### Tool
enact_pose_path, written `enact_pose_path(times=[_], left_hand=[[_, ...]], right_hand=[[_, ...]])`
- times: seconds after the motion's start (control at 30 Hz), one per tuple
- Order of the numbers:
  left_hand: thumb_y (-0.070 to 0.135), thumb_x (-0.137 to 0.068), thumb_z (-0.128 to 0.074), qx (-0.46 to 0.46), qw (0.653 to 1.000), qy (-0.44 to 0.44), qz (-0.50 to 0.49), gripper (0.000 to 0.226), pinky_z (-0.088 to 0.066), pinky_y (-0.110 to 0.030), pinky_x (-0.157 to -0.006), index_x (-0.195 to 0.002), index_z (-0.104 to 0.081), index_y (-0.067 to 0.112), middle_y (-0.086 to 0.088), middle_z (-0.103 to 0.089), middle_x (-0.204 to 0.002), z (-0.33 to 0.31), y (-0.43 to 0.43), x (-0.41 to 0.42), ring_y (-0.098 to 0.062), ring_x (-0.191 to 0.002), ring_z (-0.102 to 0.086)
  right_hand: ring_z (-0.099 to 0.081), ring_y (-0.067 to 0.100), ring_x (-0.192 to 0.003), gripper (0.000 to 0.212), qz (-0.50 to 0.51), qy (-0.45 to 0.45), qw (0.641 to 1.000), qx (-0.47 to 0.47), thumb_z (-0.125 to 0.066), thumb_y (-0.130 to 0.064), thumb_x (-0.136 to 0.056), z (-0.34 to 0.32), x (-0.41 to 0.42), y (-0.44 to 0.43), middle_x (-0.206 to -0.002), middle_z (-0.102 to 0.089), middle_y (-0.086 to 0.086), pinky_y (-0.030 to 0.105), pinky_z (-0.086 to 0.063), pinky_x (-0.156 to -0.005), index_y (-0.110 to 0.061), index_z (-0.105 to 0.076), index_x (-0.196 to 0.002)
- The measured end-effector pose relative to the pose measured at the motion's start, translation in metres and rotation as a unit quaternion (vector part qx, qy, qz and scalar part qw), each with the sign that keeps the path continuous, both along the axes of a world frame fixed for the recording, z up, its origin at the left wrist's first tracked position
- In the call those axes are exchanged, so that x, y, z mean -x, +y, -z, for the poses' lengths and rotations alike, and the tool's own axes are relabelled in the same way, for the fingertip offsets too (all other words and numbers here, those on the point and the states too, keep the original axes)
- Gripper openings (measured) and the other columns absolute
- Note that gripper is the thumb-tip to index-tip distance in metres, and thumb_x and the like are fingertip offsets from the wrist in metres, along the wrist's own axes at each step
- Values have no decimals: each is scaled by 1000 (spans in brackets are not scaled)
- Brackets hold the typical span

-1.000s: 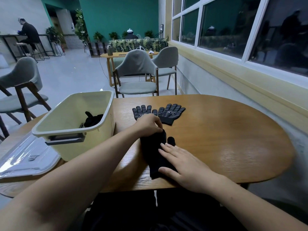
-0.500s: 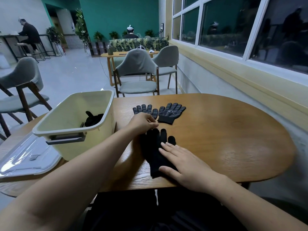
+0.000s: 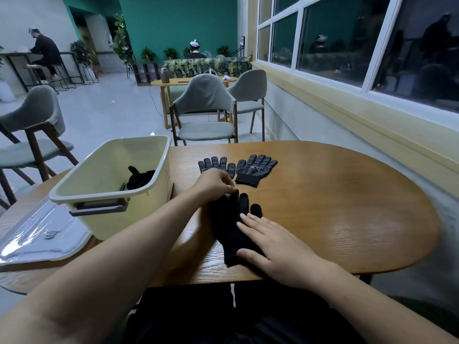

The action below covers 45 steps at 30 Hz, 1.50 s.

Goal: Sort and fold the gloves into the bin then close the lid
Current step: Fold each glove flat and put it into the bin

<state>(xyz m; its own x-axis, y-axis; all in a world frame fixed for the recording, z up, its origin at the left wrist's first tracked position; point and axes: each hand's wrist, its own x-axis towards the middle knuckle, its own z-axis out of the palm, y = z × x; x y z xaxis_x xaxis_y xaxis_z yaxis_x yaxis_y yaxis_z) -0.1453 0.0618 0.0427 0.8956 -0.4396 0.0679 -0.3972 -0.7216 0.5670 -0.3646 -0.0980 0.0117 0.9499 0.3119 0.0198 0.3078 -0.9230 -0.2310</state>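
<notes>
Two hands, left hand [image 3: 214,183] pinching black glove [image 3: 227,225] fingertip, right hand [image 3: 273,244] fingers flat on it

We count 2 dotted gloves [image 3: 255,168] [image 3: 214,165], 1 black glove [image 3: 228,219] on 1 table [image 3: 335,207], 1 black bundle [image 3: 139,178] in 1 bin [image 3: 139,214], 1 lid [image 3: 37,232], 3 grey chairs [image 3: 203,100] [image 3: 248,83] [image 3: 32,115].

Plain glove [image 3: 231,234]: solid black. Dotted glove [image 3: 215,165]: dark grey, pale dot grid. Lettered glove [image 3: 255,167]: same dot grid, pale lettering, black cuff. Bin [image 3: 146,214]: pale cream; handle [image 3: 99,209] grey. Lid [image 3: 37,234]: clear, whitish rim. Table [image 3: 347,207]: brown wood grain.
</notes>
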Motion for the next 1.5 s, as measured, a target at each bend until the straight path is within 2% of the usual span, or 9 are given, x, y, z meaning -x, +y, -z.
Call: enact_pose_path(times=[0.2,0.4,0.57,0.77,0.93,1.13,1.27,1.37,1.5], left_hand=[[31,-86,-85,-11,1000,11,-12,11,-45,-25,-74,-81,-75,29,8,-76,-85,10,0,-1,-8,-83,-65],[40,-82,-88,46,999,-6,-28,18,-52,-27,-70,-89,-75,29,9,-74,-82,18,9,0,-11,-76,-69],[32,-89,-82,111,992,-25,-50,13,-57,-32,-75,-97,-73,28,8,-74,-91,12,21,19,-12,-85,-71],[23,-84,-81,117,982,-144,33,15,-55,-43,-84,-91,-70,30,13,-67,-91,18,49,77,-9,-88,-63],[19,-86,-85,104,977,-155,108,19,-54,-31,-87,-98,-74,28,15,-63,-99,29,70,130,-7,-96,-64],[28,-92,-80,95,972,-146,160,16,-47,-15,-79,-107,-77,31,20,-66,-105,37,81,153,-2,-99,-64],[35,-94,-76,87,970,-164,156,14,-49,-17,-78,-109,-77,34,21,-68,-105,37,81,155,0,-97,-64],[44,-94,-75,70,966,-191,159,20,-52,-21,-80,-112,-76,36,23,-70,-106,35,81,161,4,-95,-63],[52,-87,-79,54,962,-206,171,31,-54,-24,-91,-113,-79,34,21,-74,-117,34,81,167,5,-107,-67]], right_hand=[[11,-4,-159,77,0,-3,1000,0,-26,-72,-106,2,-1,0,-177,3,-16,30,1,-132,-32,-12,-170],[11,-4,-159,77,-1,-7,1000,-5,-26,-72,-106,3,-1,-1,-177,2,-15,30,0,-132,-32,-13,-170],[11,-4,-159,78,1,-6,1000,-6,-26,-73,-105,2,0,0,-177,3,-16,29,1,-132,-32,-13,-170],[11,-4,-159,77,-1,-12,1000,-1,-26,-73,-105,3,-1,0,-177,2,-15,28,2,-132,-32,-13,-170],[10,-4,-159,79,-1,-12,1000,-1,-25,-74,-105,6,-3,-1,-177,2,-15,29,0,-132,-32,-12,-170],[8,-8,-158,78,-1,-27,998,-51,-29,-74,-105,8,-3,-3,-176,-3,-17,29,-3,-132,-35,-13,-170],[-14,-4,-158,69,-5,-105,987,-121,-41,-71,-103,9,2,-5,-171,-28,-19,31,-16,-130,-35,-38,-162],[-48,5,-136,44,-38,-181,973,-138,-63,-59,-100,7,10,-5,-141,-58,-17,33,-36,-116,-31,-67,-134],[-57,6,-114,28,-72,-199,968,-136,-73,-47,-97,10,12,-5,-117,-64,-16,32,-45,-100,-28,-74,-118]])
